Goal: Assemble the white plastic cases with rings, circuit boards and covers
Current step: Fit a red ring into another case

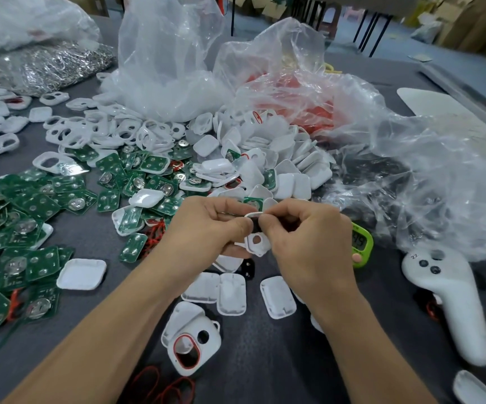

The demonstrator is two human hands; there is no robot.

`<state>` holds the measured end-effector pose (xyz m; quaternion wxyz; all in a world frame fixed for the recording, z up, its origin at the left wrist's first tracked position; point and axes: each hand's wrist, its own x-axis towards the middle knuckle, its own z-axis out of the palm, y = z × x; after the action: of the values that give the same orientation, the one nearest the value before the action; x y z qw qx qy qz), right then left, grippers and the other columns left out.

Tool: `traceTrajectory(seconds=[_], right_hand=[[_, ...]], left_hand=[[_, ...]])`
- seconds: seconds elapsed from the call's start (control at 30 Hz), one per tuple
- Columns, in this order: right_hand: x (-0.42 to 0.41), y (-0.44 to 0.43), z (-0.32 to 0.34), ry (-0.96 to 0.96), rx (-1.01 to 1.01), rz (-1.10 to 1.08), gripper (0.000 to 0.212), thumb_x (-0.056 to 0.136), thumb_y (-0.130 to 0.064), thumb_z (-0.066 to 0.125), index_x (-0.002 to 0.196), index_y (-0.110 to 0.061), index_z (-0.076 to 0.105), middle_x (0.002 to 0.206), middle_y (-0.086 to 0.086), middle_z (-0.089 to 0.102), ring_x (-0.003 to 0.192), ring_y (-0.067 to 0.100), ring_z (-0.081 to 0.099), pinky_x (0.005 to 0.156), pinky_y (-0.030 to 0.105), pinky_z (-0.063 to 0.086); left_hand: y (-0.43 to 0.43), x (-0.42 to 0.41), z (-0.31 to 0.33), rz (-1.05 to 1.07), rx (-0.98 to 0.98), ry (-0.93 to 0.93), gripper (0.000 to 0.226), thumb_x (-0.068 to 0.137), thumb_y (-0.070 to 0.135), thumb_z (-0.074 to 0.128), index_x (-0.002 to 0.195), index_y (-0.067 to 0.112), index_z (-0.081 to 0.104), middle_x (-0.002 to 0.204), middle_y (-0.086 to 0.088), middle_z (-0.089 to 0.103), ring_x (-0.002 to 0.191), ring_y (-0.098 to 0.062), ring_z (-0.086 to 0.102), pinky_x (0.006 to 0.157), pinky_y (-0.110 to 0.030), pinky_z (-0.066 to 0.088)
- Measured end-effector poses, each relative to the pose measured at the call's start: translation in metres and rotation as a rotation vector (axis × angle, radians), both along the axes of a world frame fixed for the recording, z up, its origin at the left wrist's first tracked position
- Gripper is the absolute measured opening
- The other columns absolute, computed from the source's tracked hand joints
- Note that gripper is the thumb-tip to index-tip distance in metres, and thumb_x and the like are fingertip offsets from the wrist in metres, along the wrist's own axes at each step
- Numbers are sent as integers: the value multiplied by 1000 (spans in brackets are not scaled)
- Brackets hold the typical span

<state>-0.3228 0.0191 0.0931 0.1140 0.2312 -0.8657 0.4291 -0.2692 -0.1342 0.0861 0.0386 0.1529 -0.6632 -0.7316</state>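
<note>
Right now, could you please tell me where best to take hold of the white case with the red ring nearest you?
Probably pinch the white case across its two long outer edges, coming from above: it lies face up on the table, edges free, and that keeps pressure off the red ring.

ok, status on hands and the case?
Left hand and right hand both pinch one white case, off the table. A dark part at its top, unclear what. Nothing in the way.
</note>
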Motion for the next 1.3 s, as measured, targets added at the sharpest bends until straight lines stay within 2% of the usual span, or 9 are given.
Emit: traceTrajectory(seconds=[0.17, 0.3, 0.47, 0.6, 0.73, 1.0, 1.13, 1.23, 1.3], right_hand=[[10, -9, -2, 32, -132, -108, 5, 79, -24, 84, 78, -27, 80, 66, -14, 72, 62, 5, 68, 60, 29, 56], [14, -14, -3, -38, -257, -148, 15, 77, -23, 88, 78, -25, 74, 66, -9, 69, 62, 12, 70, 58, 35, 57], [7, -13, 0, -240, -229, -3, 10, 87, -21, 79, 81, -30, 79, 69, -19, 72, 67, -1, 69, 59, 11, 48], [7, -13, -4, -176, -161, -25, 10, 88, -21, 78, 83, -29, 83, 69, -33, 68, 66, -10, 65, 58, 4, 43], [6, -12, -5, -151, -201, -27, 13, 87, -21, 78, 81, -32, 81, 67, -24, 71, 59, -2, 68, 56, 12, 51], [5, -16, -2, -486, -488, 77, 13, 88, -15, 80, 90, -28, 82, 58, 0, 71, 45, 12, 61, 45, 23, 47], [-1, -9, 4, -675, -674, 104, 41, 89, -8, 78, 125, -24, 67, 61, 9, 69, 48, 19, 59, 46, 30, 49], [-7, -1, 10, -792, -685, 186, 48, 90, -6, 74, 133, -23, 62, 61, 2, 67, 49, 13, 59, 46, 27, 48], [-7, 1, 11, -794, -643, 191, 48, 89, -9, 76, 133, -24, 63, 59, 0, 65, 48, 12, 57, 45, 24, 46]], left_hand=[[6, -1, 2, 74, 31, 31, 20, 87, -8, 68, 89, 8, 81, 84, -17, 78, 74, -24, 75, 70, -43, 66], [7, 1, 4, 114, 39, 66, 22, 85, -8, 70, 88, 9, 83, 83, -18, 78, 71, -24, 73, 61, -35, 64], [9, 2, 5, 191, -6, 135, 32, 84, -13, 67, 77, 14, 83, 71, -12, 77, 56, -13, 69, 48, -20, 51], [13, 2, 2, 246, -221, 164, 31, 82, -5, 71, 79, 23, 83, 65, -4, 76, 55, -13, 71, 49, -23, 54], [14, 3, 4, 220, -334, 212, 28, 81, 13, 69, 84, 38, 81, 64, 3, 75, 54, -9, 68, 57, -35, 61], [21, 6, 3, 396, -565, 204, 15, 84, 31, 67, 90, 35, 81, 71, 20, 74, 63, -2, 70, 60, -19, 54], [10, 2, 8, 75, -31, 130, 24, 87, 34, 63, 95, 26, 84, 93, -7, 80, 92, -28, 76, 78, -34, 63], [1, -2, 4, -164, 210, 60, 32, 91, 34, 61, 114, 21, 79, 120, -13, 75, 115, -28, 70, 98, -42, 58], [-4, -2, 3, -241, 312, 91, 34, 91, 33, 65, 119, 19, 77, 122, -9, 75, 112, -23, 72, 98, -38, 57]])
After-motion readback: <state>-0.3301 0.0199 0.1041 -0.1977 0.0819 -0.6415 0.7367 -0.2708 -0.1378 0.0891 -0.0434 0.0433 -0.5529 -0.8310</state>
